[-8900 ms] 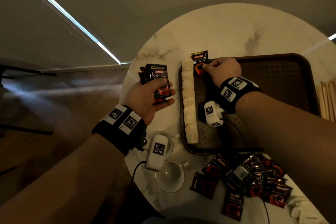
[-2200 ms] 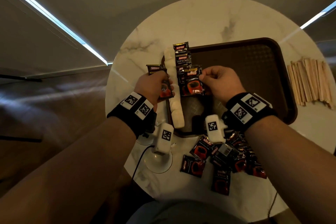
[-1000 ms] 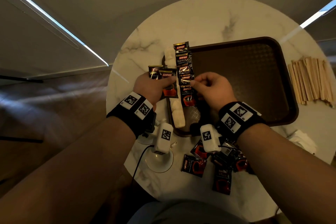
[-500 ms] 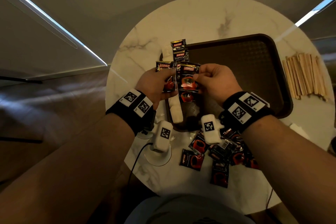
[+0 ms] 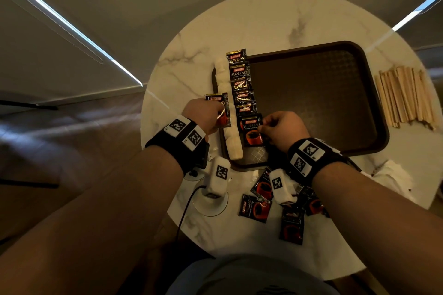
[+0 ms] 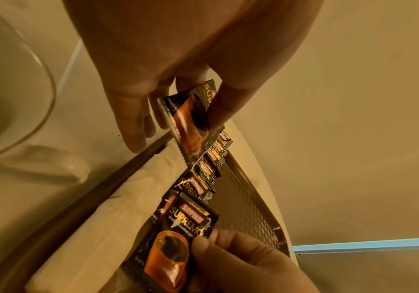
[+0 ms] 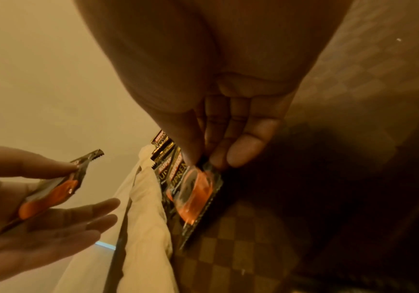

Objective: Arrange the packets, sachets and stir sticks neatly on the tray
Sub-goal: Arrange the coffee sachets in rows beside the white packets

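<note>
Along the left edge of the brown tray [image 5: 374, 108], a column of overlapping Kopiko Supremo sachets [image 5: 241, 84] runs beside a row of white packets [image 5: 230, 132]. Right hand [image 5: 284, 130] pinches the nearest sachet [image 5: 253, 133] by its edge, low on the tray. Left hand [image 5: 203, 114] grips a spare sachet [image 5: 220, 109] just off the tray's rim. Loose sachets [image 5: 255, 207] lie on the marble desk [image 5: 251, 21] at the near edge; wooden stir sticks [image 5: 405, 96] sit right of the tray.
</note>
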`<action>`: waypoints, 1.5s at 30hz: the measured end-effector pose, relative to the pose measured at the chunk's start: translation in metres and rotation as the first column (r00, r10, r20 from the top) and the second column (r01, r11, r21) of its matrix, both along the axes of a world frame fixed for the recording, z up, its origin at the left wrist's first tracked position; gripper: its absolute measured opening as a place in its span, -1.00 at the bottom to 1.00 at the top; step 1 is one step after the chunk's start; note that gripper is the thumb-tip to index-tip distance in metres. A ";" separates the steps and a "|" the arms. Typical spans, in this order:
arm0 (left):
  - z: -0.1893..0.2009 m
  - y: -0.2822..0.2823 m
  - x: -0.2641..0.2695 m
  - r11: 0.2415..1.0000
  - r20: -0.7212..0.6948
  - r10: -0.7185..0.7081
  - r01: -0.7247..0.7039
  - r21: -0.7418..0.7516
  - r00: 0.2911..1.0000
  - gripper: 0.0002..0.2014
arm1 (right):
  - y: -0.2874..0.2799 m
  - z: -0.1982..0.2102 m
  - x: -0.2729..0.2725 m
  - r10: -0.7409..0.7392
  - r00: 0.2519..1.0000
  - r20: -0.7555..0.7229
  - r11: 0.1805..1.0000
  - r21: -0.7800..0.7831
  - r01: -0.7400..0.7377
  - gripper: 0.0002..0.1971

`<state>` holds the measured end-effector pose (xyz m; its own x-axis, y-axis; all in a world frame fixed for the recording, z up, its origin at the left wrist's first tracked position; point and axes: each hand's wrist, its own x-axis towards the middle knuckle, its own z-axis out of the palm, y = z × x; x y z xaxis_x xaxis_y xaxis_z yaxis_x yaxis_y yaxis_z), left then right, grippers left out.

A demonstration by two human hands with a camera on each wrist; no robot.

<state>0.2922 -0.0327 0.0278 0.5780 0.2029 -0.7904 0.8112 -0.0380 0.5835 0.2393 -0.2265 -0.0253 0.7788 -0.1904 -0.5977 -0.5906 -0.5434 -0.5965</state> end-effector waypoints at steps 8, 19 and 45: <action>-0.004 0.000 -0.001 0.989 0.007 -0.146 0.146 0.009 0.989 -0.71 | 0.001 -0.007 -0.003 0.005 1.000 0.024 0.996 -0.086 -0.003 -0.86; -0.005 -0.001 -0.004 0.987 0.015 -0.163 0.163 -0.001 0.987 -0.73 | 0.010 -0.007 -0.002 -0.027 0.999 0.031 0.986 -0.166 0.032 -0.87; 0.011 -0.016 -0.008 0.904 0.238 -0.422 0.387 0.180 0.875 -0.64 | -0.004 0.055 0.003 -0.168 0.972 0.162 0.951 0.287 0.117 -0.92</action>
